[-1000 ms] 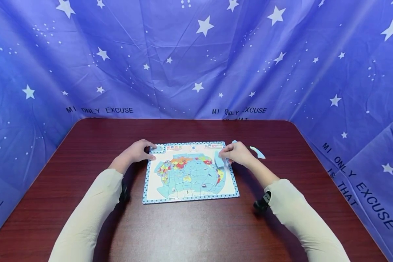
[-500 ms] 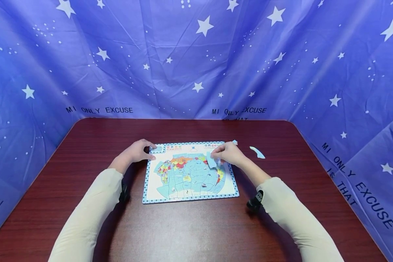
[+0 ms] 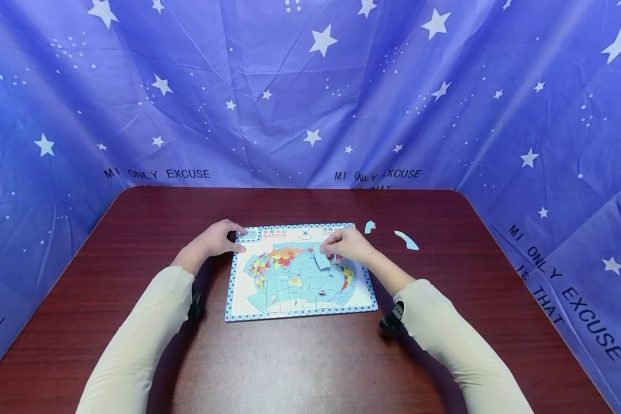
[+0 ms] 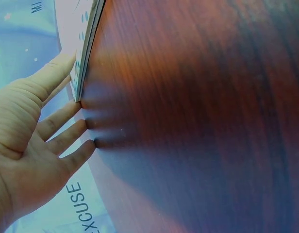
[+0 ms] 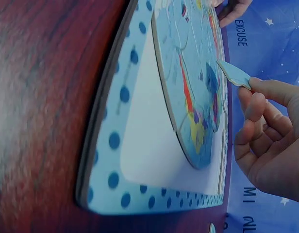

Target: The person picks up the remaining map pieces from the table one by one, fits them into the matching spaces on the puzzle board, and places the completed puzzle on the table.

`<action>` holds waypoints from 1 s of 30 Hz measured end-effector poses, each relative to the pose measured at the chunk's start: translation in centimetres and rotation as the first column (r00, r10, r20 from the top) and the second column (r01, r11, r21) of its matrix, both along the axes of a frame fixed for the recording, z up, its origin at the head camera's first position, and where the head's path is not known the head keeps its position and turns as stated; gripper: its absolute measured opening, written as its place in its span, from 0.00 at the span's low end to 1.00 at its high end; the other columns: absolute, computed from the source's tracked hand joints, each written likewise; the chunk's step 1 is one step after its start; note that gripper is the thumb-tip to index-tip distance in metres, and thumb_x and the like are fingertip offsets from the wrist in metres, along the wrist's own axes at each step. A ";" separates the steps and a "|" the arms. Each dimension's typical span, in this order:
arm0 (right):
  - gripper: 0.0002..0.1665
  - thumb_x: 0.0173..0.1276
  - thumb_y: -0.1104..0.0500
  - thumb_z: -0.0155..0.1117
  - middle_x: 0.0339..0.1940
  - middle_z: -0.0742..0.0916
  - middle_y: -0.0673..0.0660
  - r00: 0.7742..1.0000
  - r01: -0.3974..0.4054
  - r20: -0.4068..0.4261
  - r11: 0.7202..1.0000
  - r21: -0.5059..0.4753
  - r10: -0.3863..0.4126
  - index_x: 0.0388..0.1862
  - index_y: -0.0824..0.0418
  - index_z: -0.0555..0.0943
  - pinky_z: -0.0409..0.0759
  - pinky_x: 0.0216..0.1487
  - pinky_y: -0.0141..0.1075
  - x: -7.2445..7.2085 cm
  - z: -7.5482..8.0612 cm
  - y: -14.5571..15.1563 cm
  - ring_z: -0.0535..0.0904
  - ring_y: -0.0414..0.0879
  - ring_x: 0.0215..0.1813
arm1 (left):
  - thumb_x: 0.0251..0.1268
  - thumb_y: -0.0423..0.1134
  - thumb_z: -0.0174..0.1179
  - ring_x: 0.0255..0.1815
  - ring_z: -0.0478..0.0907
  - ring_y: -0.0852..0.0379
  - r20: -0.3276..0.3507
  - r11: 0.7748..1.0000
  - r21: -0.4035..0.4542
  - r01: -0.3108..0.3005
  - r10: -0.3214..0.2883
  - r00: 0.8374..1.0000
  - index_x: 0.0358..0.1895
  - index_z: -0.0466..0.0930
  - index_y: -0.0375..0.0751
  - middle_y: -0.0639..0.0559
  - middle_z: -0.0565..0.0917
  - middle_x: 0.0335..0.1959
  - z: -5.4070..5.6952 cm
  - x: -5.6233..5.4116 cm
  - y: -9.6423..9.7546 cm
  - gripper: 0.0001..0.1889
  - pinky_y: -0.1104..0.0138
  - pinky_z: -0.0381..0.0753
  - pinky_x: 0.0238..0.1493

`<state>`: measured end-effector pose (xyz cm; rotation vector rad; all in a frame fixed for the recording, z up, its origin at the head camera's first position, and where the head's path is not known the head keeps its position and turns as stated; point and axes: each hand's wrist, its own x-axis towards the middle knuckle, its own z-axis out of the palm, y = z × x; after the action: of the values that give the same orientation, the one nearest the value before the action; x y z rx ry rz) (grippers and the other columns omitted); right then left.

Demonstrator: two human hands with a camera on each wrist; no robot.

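A world map puzzle board with a dotted blue border lies on the table, many of its pieces set in. My left hand rests at its far left corner. In the left wrist view, the thumb lies over the board's edge and the other fingers stretch out to the corner and tabletop. Between thumb and fingertips, my right hand pinches a light blue puzzle piece above the upper right part of the map. The right wrist view shows this piece tilted, its lower end close over the map.
Two loose puzzle pieces lie right of the board: a small one near its far corner and a longer curved one farther right. A starry blue curtain stands behind the dark red table.
My right hand has moved left over the board with the puzzle piece, and the small loose piece beside the board has come into full view. The left hand stays put.
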<state>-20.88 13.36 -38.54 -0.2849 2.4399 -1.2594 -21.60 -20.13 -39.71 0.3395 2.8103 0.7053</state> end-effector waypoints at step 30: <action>0.07 0.60 0.54 0.67 0.28 0.87 0.50 0.997 -0.082 -0.009 0.996 0.025 0.082 0.34 0.55 0.87 0.68 0.20 0.31 0.9 0.3 -4.2 0.76 0.43 0.20 | 0.56 0.43 0.66 0.64 0.63 0.38 0.018 1.000 0.008 -0.006 0.006 1.000 0.57 0.76 0.37 0.33 0.65 0.66 0.0 -0.1 0.0 0.25 0.48 0.66 0.63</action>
<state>-19.94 9.18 -38.28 -0.3820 2.4247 -1.1945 -21.74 -20.16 -39.75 0.3241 2.7937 0.7171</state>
